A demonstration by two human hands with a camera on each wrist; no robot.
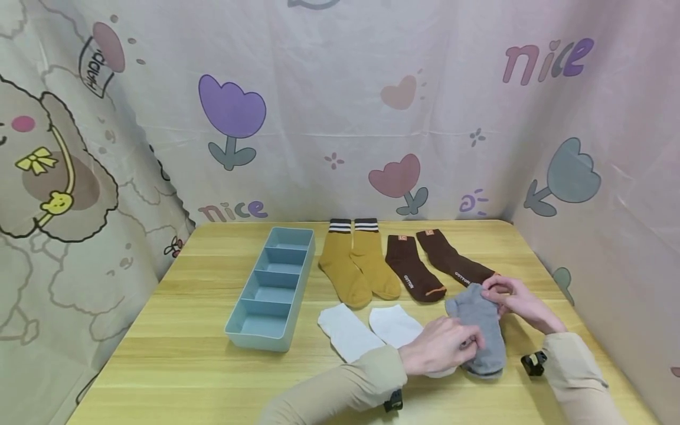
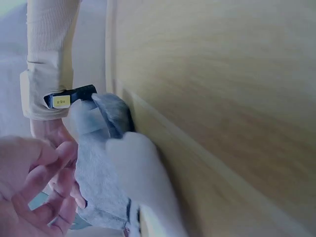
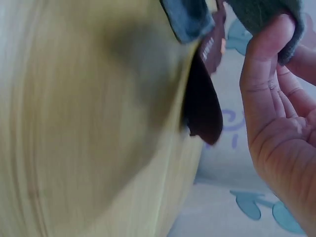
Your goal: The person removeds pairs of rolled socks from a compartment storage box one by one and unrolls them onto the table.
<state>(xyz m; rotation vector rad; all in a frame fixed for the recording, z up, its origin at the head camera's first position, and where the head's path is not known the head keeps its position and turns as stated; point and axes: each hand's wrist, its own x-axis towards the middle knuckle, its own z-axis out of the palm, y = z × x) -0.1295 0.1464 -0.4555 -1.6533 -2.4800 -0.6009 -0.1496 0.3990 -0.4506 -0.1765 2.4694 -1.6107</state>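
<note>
My right hand [image 1: 517,304] pinches the upper end of a grey sock [image 1: 486,336] between thumb and fingers. In the right wrist view, the thumb [image 3: 269,44] presses on the grey fabric [image 3: 261,15]. A darker grey layer shows beneath the sock's lower end. Over the sock's left side hovers my left hand [image 1: 443,345], its fingers loosely curled. In the left wrist view those fingers [image 2: 42,173] hold nothing and are beside the grey fabric [image 2: 96,173]. Two white socks [image 1: 345,333] lie left of this hand, one partly hidden by it.
A blue-grey box [image 1: 292,336] with several compartments stands left of the socks. Mustard socks [image 1: 340,260] with striped cuffs lie at the back middle. Brown socks [image 1: 411,268] lie right of them, one reaching behind the grey sock. A patterned cloth [image 1: 319,118] hangs behind the wooden table [image 1: 175,342].
</note>
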